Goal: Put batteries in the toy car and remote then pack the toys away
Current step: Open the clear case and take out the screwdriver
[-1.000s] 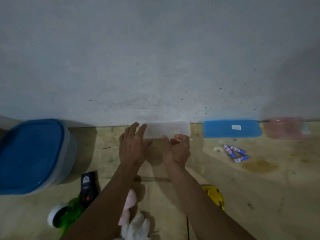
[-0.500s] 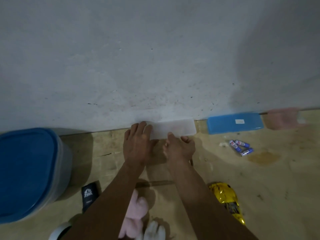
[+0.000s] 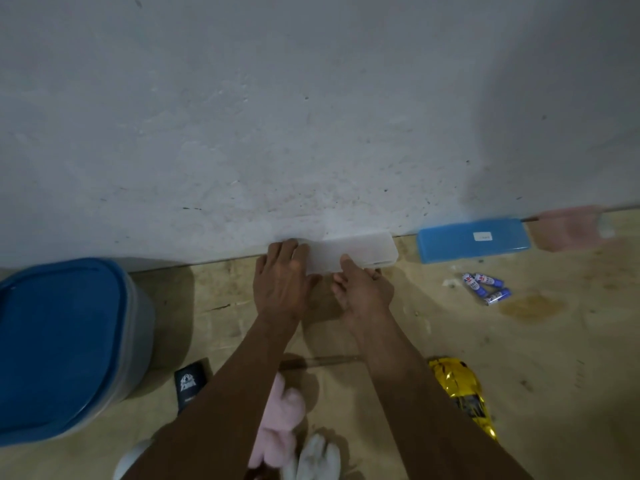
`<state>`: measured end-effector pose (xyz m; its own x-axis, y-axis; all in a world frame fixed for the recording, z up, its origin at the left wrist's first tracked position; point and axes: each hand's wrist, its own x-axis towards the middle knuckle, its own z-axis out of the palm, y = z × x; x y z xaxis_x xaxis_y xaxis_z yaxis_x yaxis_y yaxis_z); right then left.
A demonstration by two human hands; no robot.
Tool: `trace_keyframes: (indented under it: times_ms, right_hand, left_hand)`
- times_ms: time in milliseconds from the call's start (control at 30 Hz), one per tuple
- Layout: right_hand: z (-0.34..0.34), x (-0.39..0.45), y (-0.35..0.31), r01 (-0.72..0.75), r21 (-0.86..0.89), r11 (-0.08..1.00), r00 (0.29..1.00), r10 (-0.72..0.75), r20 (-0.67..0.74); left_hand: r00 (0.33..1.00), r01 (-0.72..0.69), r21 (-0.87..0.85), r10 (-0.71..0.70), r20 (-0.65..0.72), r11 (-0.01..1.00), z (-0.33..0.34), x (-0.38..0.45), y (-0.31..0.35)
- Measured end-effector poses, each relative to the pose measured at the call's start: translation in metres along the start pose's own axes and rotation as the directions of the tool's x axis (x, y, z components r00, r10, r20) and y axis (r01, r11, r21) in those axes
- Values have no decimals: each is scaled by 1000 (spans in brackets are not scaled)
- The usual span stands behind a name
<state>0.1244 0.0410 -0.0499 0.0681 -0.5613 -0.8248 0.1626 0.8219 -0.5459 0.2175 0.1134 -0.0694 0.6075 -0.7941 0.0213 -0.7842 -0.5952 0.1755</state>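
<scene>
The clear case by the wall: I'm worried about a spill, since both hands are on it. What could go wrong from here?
1. The clear case sits against the wall; the left hand and right hand work only its near edge, so it could slip or pop open suddenly.
2. The loose batteries lie unboxed on the floor and could roll if bumped.
3. The yellow toy car lies beside the right forearm and could be knocked.

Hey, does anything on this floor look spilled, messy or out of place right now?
Yes. A brownish stain marks the floor just right of the loose batteries, which lie scattered at angles. A small white scrap sits left of them.
</scene>
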Motion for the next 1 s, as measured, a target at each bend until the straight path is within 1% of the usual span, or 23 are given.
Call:
trace_keyframes:
  times_ms: [67, 167, 233, 300, 333, 400, 467, 533, 633, 700, 767, 800, 900, 967, 1000]
  right_hand:
    - [0, 2, -3, 6, -22, 1000, 1000, -6, -17]
    - [-1, 0, 0, 65, -128, 990, 994, -75, -75]
    - [-1, -3, 3, 134, -179, 975, 984, -153, -94]
    - [2, -3, 1, 245, -236, 940, 959, -271, -85]
    - [3, -3, -2, 324, -271, 906, 934, -353, -63]
    - [4, 0, -10, 490, -337, 804, 860, -508, 41]
    - [2, 5, -19, 647, -386, 658, 755, -621, 209]
    - [-2, 10, -29, 765, -414, 492, 638, -665, 388]
    - [-15, 20, -39, 859, -437, 266, 501, -609, 614]
    - [-24, 22, -43, 894, -435, 104, 413, -567, 713]
    - [-27, 21, -45, 908, -418, -9, 358, -502, 787]
    - [-27, 21, -44, 903, -424, -69, 351, -450, 821]
    - [-20, 20, -40, 849, -443, -287, 376, -260, 889]
    - [-14, 21, -38, 800, -425, -423, 383, -185, 905]
    - [-11, 21, -38, 775, -421, -472, 390, -168, 906]
  left_hand:
    - [1000, 15, 15, -15, -4, 1000, -3, 0, 2]
    - [999, 42, -11, -42, 1, 999, -6, -2, 6]
    - [998, 67, -72, -67, 13, 995, -4, -3, 6]
    - [992, 125, -147, -123, 19, 981, -2, -3, 6]
    - [987, 160, -186, -161, 9, 969, 0, -4, 6]
    - [976, 207, -253, -218, -18, 945, 1, -7, 7]
    - [966, 226, -333, -255, -45, 915, -1, -13, 9]
    - [959, 232, -369, -274, -66, 900, -4, -17, 12]
    - [973, 196, -346, -226, -49, 918, -4, -20, 13]
    - [980, 170, -357, -197, -40, 918, -4, -19, 12]
    - [981, 171, -379, -194, -24, 910, -4, -18, 10]
    - [979, 184, -392, -205, -14, 901, -4, -17, 10]
    - [974, 214, -415, -228, 17, 884, -6, -15, 10]
    - [974, 213, -422, -225, 20, 881, -6, -14, 9]
    - [975, 208, -421, -221, 18, 883, -6, -13, 8]
